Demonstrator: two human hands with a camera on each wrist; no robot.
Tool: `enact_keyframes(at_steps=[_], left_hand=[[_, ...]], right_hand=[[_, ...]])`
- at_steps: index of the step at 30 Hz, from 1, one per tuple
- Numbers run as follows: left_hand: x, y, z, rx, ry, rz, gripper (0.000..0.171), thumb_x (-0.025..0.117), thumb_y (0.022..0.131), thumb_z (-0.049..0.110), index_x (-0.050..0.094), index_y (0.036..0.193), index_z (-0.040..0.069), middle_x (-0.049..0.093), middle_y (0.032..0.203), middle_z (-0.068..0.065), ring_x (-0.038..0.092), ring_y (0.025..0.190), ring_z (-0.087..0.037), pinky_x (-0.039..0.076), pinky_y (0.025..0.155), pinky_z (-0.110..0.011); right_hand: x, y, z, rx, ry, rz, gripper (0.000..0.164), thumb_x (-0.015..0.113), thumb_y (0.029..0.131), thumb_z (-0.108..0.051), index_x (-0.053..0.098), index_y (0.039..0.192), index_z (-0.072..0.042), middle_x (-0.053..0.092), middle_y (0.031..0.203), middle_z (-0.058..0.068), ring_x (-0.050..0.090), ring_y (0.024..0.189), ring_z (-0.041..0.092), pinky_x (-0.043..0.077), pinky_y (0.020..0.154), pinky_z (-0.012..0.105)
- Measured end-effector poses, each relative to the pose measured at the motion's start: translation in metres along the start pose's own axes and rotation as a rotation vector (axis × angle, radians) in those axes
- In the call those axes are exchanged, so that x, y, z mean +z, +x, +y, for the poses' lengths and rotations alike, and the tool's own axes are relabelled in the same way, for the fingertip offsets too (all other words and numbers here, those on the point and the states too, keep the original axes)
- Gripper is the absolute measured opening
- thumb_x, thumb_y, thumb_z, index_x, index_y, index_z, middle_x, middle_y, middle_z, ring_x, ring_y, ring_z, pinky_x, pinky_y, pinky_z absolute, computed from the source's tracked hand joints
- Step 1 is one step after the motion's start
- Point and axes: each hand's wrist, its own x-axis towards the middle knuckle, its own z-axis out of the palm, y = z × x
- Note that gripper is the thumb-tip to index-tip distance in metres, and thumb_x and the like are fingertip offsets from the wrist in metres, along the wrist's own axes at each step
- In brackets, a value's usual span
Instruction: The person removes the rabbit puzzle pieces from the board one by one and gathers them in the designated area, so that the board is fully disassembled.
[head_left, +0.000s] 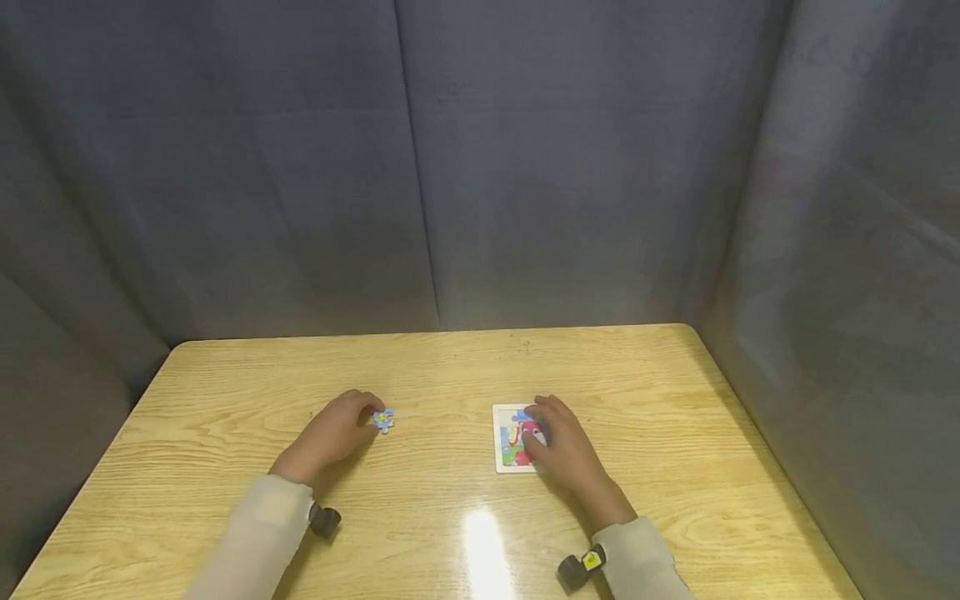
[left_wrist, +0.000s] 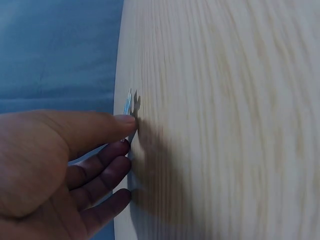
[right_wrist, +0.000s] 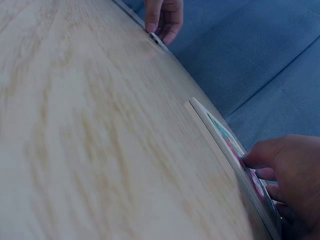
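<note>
My left hand (head_left: 343, 429) is at the left of the table, pinching a small blue jigsaw piece with a yellow patch (head_left: 383, 419) between thumb and fingers. In the left wrist view the piece (left_wrist: 128, 102) shows edge-on, close above the wood. To the right lies a white-framed jigsaw board (head_left: 506, 469) with a red figure and blue and green parts. My right hand (head_left: 564, 442) rests on its right side, thumb and fingertips apart on the picture. From the right wrist the board (right_wrist: 210, 122) appears side-on under the thumb; part of the picture is hidden by the hand.
The wooden table (head_left: 420, 517) has rounded far corners and a bright glare spot near the front. Grey curtains (head_left: 300, 208) stand behind it and at both sides. A small dark wrist camera (head_left: 325, 521) sits on the left sleeve, another (head_left: 573, 572) on the right.
</note>
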Motion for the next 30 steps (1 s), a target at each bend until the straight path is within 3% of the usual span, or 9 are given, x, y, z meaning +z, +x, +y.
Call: enact_keyframes(at_steps=[12, 18, 30], left_hand=[[-0.019, -0.005, -0.018, -0.039, 0.022, -0.011, 0.032, 0.065, 0.090, 0.004, 0.059, 0.122, 0.001, 0.055, 0.127, -0.021, 0.051, 0.119, -0.042, 0.043, 0.100, -0.056], [-0.021, -0.007, -0.022, -0.041, 0.020, -0.009, 0.032, 0.065, 0.090, 0.003, 0.060, 0.121, 0.002, 0.057, 0.117, -0.015, 0.054, 0.112, -0.037, 0.045, 0.098, -0.056], [-0.022, -0.007, -0.022, -0.054, 0.024, -0.010, 0.032, 0.063, 0.090, 0.002, 0.060, 0.122, 0.002, 0.057, 0.115, -0.016, 0.055, 0.108, -0.035, 0.046, 0.095, -0.056]], right_hand=[[-0.001, 0.000, 0.000, 0.010, 0.006, 0.001, 0.042, 0.068, 0.091, -0.025, 0.059, 0.129, -0.009, 0.043, 0.148, 0.011, 0.025, 0.143, 0.034, 0.025, 0.113, 0.058], [0.000, 0.000, -0.001, 0.011, 0.005, 0.005, 0.042, 0.068, 0.090, -0.024, 0.059, 0.129, -0.009, 0.043, 0.148, 0.011, 0.026, 0.143, 0.034, 0.025, 0.113, 0.057], [0.001, 0.000, -0.001, 0.012, -0.003, 0.011, 0.042, 0.069, 0.090, -0.025, 0.060, 0.128, -0.009, 0.044, 0.147, 0.011, 0.027, 0.142, 0.034, 0.026, 0.114, 0.055]])
